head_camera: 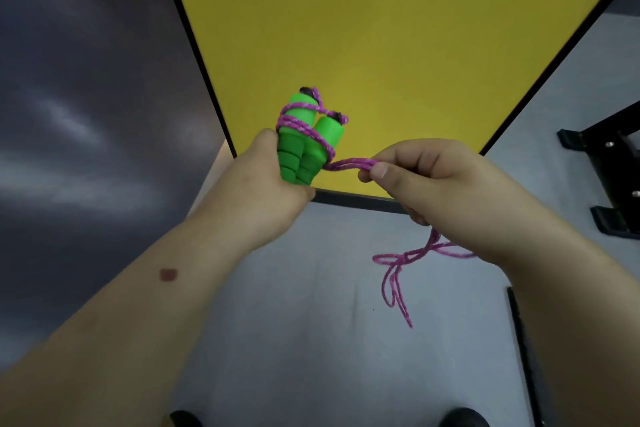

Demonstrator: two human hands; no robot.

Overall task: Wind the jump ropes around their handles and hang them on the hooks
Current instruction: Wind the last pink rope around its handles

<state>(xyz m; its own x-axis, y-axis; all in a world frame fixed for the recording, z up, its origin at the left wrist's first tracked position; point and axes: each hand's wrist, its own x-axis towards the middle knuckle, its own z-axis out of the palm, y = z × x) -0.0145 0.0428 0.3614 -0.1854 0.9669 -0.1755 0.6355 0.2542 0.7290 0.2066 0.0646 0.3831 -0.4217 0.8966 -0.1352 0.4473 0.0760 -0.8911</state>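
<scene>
Two green jump rope handles (304, 146) stand side by side, upright, in my left hand (266, 180), which grips their lower ends. A pink rope (349, 163) is wound a few turns around both handles. From the handles the doubled rope runs right to my right hand (426, 177), which pinches it between thumb and fingers. The loose remainder of the rope (398, 274) hangs below my right hand in loops above the grey floor. No hooks are in view.
A yellow panel with a black frame (381, 28) stands straight ahead. A dark wall (86, 97) is on the left. A black metal stand (609, 177) sits on the grey floor (311, 322) at the right. A dark edge (523, 350) runs along the lower right.
</scene>
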